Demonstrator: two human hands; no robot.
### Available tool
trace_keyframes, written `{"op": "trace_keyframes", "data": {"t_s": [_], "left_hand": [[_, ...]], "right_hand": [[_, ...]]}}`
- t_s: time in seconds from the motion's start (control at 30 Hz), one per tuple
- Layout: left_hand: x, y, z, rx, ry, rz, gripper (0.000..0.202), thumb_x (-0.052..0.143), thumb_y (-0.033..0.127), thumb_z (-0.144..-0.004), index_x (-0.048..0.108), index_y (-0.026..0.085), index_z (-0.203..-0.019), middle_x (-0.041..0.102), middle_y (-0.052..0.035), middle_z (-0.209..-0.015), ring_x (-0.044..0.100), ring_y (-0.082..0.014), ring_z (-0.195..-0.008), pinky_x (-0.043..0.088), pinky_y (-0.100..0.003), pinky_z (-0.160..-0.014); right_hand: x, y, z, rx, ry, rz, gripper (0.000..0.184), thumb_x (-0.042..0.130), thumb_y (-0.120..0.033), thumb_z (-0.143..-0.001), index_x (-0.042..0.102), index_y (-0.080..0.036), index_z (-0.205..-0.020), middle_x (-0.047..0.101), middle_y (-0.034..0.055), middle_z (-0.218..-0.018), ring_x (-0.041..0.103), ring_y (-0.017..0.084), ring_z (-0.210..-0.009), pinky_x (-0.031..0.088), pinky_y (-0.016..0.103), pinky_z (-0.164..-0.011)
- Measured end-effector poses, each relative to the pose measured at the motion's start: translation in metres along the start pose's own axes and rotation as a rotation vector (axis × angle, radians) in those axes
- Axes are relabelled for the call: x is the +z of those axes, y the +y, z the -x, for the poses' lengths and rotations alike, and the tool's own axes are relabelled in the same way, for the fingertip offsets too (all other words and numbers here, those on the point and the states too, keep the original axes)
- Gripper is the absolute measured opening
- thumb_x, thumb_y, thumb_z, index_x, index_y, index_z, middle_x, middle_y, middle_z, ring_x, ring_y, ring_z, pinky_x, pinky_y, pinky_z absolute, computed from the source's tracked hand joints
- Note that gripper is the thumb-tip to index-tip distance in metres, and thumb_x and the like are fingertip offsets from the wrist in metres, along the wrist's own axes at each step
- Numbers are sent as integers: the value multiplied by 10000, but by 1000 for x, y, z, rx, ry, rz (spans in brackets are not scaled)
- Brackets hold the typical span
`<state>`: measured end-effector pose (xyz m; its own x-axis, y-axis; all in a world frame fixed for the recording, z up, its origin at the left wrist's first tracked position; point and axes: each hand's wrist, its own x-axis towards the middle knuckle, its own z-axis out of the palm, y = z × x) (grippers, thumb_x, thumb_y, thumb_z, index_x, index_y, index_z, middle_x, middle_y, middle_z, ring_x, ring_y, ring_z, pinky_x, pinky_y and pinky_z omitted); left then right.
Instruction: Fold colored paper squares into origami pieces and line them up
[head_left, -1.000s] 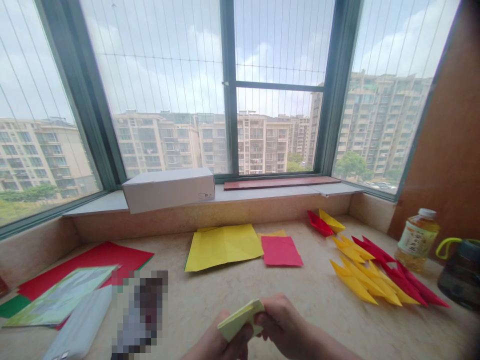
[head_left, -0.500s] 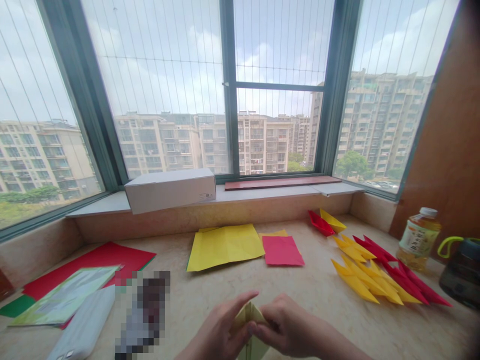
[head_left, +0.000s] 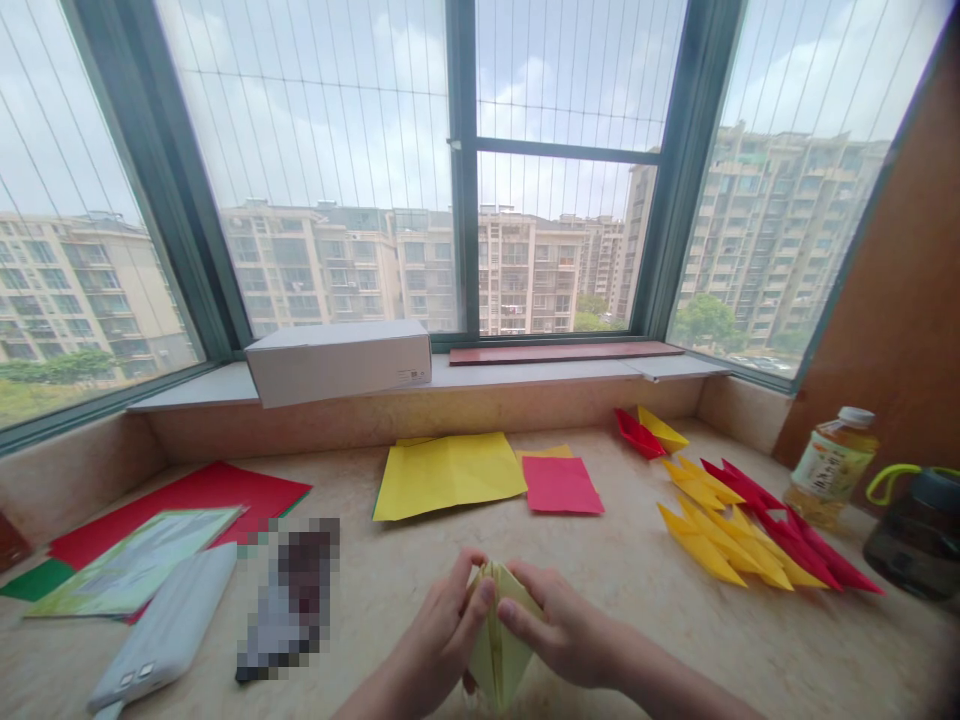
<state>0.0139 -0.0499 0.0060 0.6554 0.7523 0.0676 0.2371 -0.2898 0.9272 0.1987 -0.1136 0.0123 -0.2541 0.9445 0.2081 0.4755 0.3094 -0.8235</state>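
Note:
Low in the middle of the view, my left hand (head_left: 442, 630) and my right hand (head_left: 559, 628) pinch a folded pale-yellow paper piece (head_left: 496, 645) between them. The paper stands upright with a crease down its middle and its point toward the window. Both hands have their fingers closed on its upper edges, just above the stone counter (head_left: 637, 570). Beyond the hands lie a flat yellow sheet (head_left: 448, 473) and a smaller red sheet (head_left: 561, 485).
A row of folded yellow and red paper shapes (head_left: 757, 535) lies to the right, with two more (head_left: 649, 432) near the sill. A drink bottle (head_left: 829, 468) and a dark jug (head_left: 919, 530) stand far right. Red paper (head_left: 187, 500), a booklet (head_left: 131, 570), a white device (head_left: 165, 640) lie left. A white box (head_left: 337, 360) rests on the sill.
The folded yellow piece has turned from a flat wedge to upright with its crease facing me. Both hands rose slightly and closed in on its top. The view tilted down a little.

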Motion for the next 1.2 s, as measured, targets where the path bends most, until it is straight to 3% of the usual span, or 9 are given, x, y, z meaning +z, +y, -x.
{"op": "trace_keyframes", "data": {"t_s": [0.27, 0.43, 0.57, 0.7, 0.87, 1.03, 1.2], "left_hand": [[-4, 7, -4, 131, 52, 21, 388, 393, 600, -959, 430, 216, -998, 459, 74, -582, 417, -102, -495, 280, -175, -453], [-5, 9, -5, 135, 73, 145, 437, 406, 641, -937, 406, 219, -1052, 437, 87, -612, 380, -92, -479, 251, -177, -455], [-7, 12, -6, 133, 104, 216, 513, 420, 641, -934, 442, 196, -1190, 601, 1, -786, 524, -130, -604, 369, -212, -548], [-10, 12, -6, 185, 171, 276, 506, 458, 669, -906, 536, 175, -985, 680, -88, -977, 618, -200, -848, 456, -281, -739], [-8, 9, -6, 193, 194, 505, 483, 516, 688, -869, 448, 215, -940, 697, -126, -1135, 663, -225, -916, 476, -286, -715], [-6, 8, -6, 168, 185, 634, 485, 570, 680, -844, 387, 235, -901, 720, -95, -1033, 675, -197, -818, 469, -253, -629], [-4, 6, -4, 144, 233, 674, 454, 606, 637, -849, 431, 226, -926, 672, 11, -732, 645, -142, -660, 417, -194, -552]], "right_hand": [[-8, 7, 0, 12, 41, -167, 333, 484, -498, -979, 504, -178, -1069, 559, -20, -760, 493, 111, -599, 357, 210, -518], [-11, 10, 1, -2, 121, -130, 344, 465, -517, -981, 472, -183, -1064, 586, -6, -779, 522, 124, -614, 366, 222, -524], [-11, 16, 1, -25, 221, -64, 332, 457, -530, -974, 457, -199, -1009, 580, -6, -772, 529, 137, -643, 383, 237, -556], [-12, 26, 1, -28, 310, -108, 311, 493, -512, -959, 426, -215, -1024, 514, -44, -693, 474, 129, -570, 356, 231, -506], [-14, 36, 2, -61, 486, -159, 293, 484, -496, -970, 425, -219, -1046, 489, -40, -695, 460, 136, -559, 342, 232, -468], [-13, 32, -1, -106, 651, -115, 308, 451, -511, -984, 445, -210, -1048, 482, -33, -696, 454, 137, -556, 379, 248, -496], [-9, 18, -5, -68, 773, -245, 324, 444, -545, -976, 427, -230, -1050, 506, -36, -684, 487, 129, -526, 420, 231, -464]]}}
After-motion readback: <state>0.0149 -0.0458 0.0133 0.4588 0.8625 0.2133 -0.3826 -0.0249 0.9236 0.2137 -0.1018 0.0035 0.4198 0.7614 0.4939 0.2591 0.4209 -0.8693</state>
